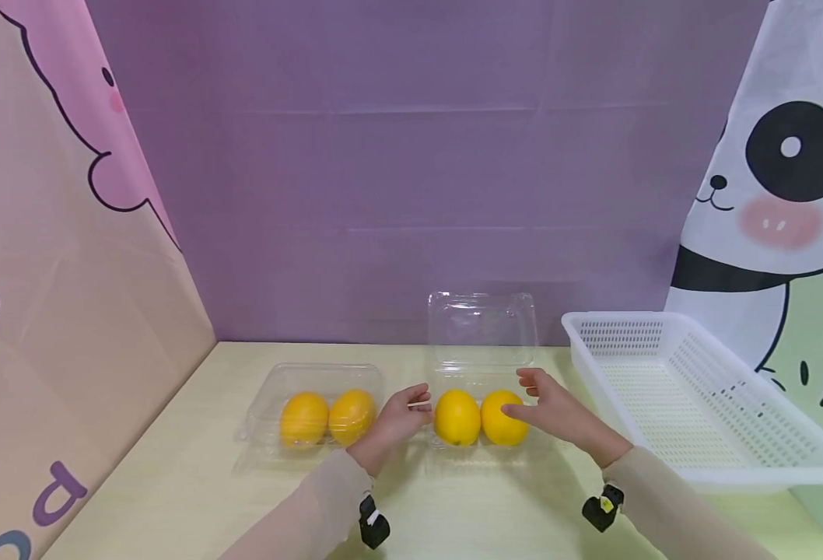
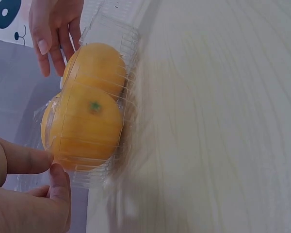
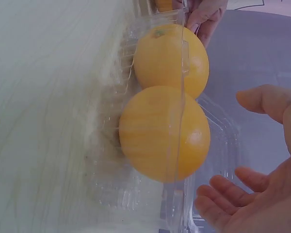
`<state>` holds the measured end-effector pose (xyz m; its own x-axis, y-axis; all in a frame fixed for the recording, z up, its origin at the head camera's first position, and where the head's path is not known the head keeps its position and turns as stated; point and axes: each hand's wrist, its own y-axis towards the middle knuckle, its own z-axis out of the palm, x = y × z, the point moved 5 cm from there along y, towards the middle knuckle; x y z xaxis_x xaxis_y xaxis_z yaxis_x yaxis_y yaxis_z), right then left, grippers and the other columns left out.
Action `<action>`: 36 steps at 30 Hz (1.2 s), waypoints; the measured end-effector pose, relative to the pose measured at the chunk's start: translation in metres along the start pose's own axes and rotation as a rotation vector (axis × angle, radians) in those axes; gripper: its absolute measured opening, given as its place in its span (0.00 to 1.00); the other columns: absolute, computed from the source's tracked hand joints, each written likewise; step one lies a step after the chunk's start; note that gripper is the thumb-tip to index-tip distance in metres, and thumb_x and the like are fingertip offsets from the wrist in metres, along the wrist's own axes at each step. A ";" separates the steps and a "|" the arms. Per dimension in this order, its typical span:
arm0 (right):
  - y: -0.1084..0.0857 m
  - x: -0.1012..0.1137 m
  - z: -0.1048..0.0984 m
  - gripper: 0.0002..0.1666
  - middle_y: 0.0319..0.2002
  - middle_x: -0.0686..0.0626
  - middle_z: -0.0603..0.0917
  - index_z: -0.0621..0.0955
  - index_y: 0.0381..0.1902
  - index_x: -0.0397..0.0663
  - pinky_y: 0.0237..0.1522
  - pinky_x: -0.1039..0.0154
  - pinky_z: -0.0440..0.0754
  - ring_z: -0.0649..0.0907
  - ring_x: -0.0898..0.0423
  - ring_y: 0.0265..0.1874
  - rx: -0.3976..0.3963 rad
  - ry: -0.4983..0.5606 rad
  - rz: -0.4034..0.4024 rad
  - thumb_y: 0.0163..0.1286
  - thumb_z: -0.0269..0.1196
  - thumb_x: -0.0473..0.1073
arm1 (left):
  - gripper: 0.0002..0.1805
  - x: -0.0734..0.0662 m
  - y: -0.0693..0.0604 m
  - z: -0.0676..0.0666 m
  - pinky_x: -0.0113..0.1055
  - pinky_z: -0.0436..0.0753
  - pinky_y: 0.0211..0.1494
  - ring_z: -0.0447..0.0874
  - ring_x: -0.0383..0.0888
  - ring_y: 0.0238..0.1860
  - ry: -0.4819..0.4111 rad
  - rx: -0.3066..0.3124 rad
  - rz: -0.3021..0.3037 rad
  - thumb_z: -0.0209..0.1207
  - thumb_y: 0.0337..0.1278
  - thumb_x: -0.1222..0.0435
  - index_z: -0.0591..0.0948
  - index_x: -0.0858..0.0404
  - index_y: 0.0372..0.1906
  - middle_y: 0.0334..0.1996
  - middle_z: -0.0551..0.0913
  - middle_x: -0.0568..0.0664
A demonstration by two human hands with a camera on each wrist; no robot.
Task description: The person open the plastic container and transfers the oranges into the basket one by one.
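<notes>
Clearly counted two oranges between the hands, in one open clamshell. Saw it pinched at one edge by the left hand, and the right hand spread wide beside it. Counted two more oranges in a lidded clamshell left of the left hand, and one white perforated basket right of the right. Lost part of one orange behind the right hand.

In the head view, we lose both sleeves at the bottom edge, while the left hand hides the lower-right corner of the clear box left of centre. The left wrist view cuts that hand off behind its fingers; at the right wrist view's top edge, we catch only a slice of an orange-coloured thing.
</notes>
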<state>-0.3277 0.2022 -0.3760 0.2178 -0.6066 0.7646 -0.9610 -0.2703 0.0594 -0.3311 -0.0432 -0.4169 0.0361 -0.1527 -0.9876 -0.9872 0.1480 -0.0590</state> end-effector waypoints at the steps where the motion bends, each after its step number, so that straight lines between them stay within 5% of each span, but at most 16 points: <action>1: 0.001 0.000 0.001 0.47 0.68 0.30 0.67 0.62 0.71 0.32 0.65 0.36 0.68 0.68 0.32 0.66 0.007 0.013 0.012 0.66 0.70 0.51 | 0.32 0.000 0.000 0.000 0.45 0.78 0.64 0.76 0.56 0.59 -0.005 0.002 0.001 0.57 0.62 0.80 0.64 0.76 0.71 0.64 0.71 0.65; 26: 0.014 -0.011 0.024 0.51 0.63 0.31 0.72 0.63 0.70 0.28 0.64 0.43 0.73 0.75 0.39 0.59 0.012 0.020 0.086 0.60 0.74 0.50 | 0.32 -0.001 -0.003 -0.001 0.47 0.77 0.64 0.76 0.58 0.59 -0.033 0.003 0.010 0.56 0.62 0.81 0.64 0.78 0.71 0.63 0.71 0.68; 36: 0.017 -0.017 0.027 0.53 0.54 0.39 0.78 0.65 0.68 0.26 0.60 0.46 0.76 0.79 0.47 0.49 0.023 -0.037 0.069 0.56 0.76 0.52 | 0.31 0.001 0.000 -0.001 0.47 0.76 0.65 0.76 0.56 0.59 -0.011 -0.003 -0.004 0.58 0.63 0.79 0.65 0.76 0.71 0.64 0.71 0.66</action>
<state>-0.3430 0.1875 -0.4058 0.1577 -0.6514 0.7422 -0.9698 -0.2437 -0.0078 -0.3314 -0.0444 -0.4180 0.0413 -0.1426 -0.9889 -0.9876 0.1443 -0.0621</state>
